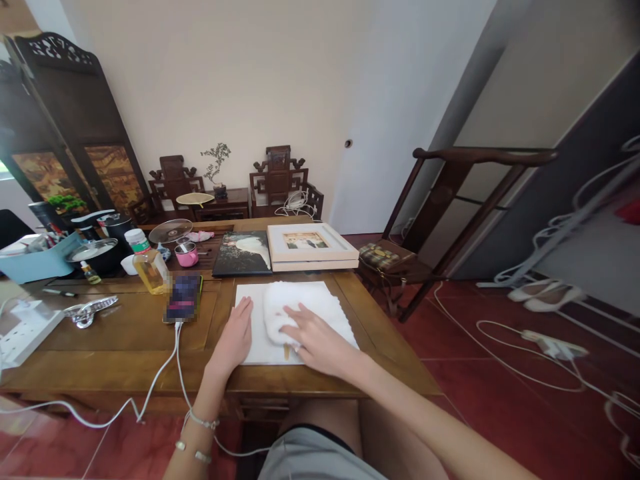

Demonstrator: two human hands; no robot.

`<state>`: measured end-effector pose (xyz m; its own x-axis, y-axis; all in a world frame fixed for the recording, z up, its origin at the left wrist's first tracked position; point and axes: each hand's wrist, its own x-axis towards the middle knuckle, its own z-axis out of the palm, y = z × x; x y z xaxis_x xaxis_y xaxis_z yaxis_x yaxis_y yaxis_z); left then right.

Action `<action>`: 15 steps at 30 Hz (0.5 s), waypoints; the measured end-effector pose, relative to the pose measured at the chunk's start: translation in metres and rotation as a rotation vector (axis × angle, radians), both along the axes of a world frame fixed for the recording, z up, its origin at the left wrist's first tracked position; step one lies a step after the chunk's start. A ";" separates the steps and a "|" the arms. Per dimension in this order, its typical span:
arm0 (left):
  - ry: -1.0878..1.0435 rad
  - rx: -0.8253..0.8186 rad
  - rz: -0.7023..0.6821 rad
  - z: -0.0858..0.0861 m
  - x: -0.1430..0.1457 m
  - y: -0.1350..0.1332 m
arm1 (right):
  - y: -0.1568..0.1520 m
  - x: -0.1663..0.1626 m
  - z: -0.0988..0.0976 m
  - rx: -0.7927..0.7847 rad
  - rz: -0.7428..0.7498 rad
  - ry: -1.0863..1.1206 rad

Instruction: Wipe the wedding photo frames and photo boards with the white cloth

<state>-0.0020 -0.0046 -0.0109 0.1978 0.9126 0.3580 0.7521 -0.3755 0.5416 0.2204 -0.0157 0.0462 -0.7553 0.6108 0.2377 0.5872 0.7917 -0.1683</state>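
Note:
On the wooden table in front of me lies a white sheet or thin board [253,353], with a brownish mark [287,352] near its front edge. A folded white cloth or pad [277,300] rests on it, and white material with a scalloped edge [340,320] spreads out to the right. My left hand [239,333] is at the sheet's left edge, fingers straight and holding nothing. Palm down, my right hand [315,337] presses on the white cloth with its fingers spread; its palm hides part of the cloth.
Behind the sheet are a dark photo panel [243,253] and a framed photo [310,245]. To the left stand a phone [184,298] on a cable, a bottle [150,267], a pink mug [187,255] and a power strip [30,327]. A wooden chair [443,200] stands right.

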 end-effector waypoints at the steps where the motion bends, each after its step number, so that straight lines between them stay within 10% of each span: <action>1: 0.001 -0.002 0.004 0.001 0.001 -0.001 | -0.013 0.003 0.000 -0.020 0.025 0.004; 7: 0.040 -0.023 0.010 0.006 0.003 -0.003 | -0.059 0.018 0.010 -0.124 0.125 0.037; 15: 0.034 -0.037 0.003 0.003 0.001 -0.001 | 0.020 -0.009 0.011 -0.030 0.047 0.065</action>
<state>-0.0012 -0.0053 -0.0078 0.2069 0.9257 0.3166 0.7715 -0.3534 0.5290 0.2113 0.0040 0.0575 -0.7671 0.5825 0.2689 0.5366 0.8122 -0.2287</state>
